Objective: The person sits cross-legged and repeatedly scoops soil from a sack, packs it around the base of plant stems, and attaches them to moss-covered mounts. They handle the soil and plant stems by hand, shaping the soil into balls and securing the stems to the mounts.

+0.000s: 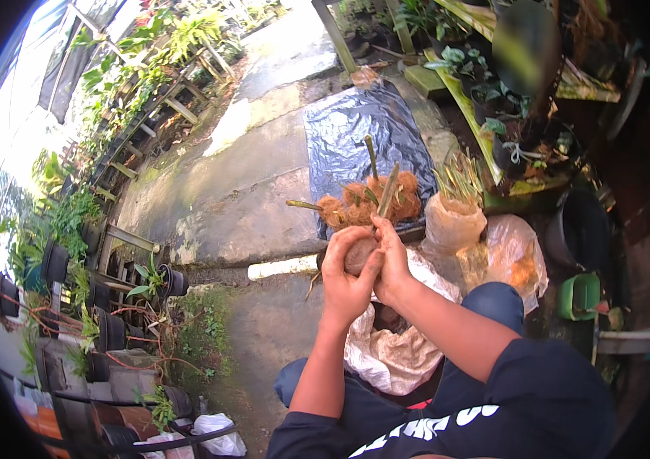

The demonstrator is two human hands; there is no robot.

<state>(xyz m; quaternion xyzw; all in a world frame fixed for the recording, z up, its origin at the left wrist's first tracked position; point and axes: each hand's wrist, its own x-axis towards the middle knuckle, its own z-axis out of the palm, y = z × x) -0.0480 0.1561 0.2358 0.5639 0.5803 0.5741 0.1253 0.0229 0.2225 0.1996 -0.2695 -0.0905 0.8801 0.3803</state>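
My left hand (348, 275) and my right hand (393, 264) are cupped together around a brown ball of soil or fibre (360, 256). A plant cutting (388, 192) points up out of the ball, its base between the fingers of my right hand. Beyond my hands, several fibre-wrapped balls (408, 192) with green stems lie on a black plastic sheet (359, 126). Below my hands, between my legs, an open white woven sack (399, 350) has dark material inside.
Right of the sheet stands a plastic bag (454, 221) of cut stems, beside another clear bag (514, 258). A green container (580, 295) and a black bucket (577, 229) are farther right. A white pipe (282, 268) lies left of my hands. Potted plants (173, 282) line the left side.
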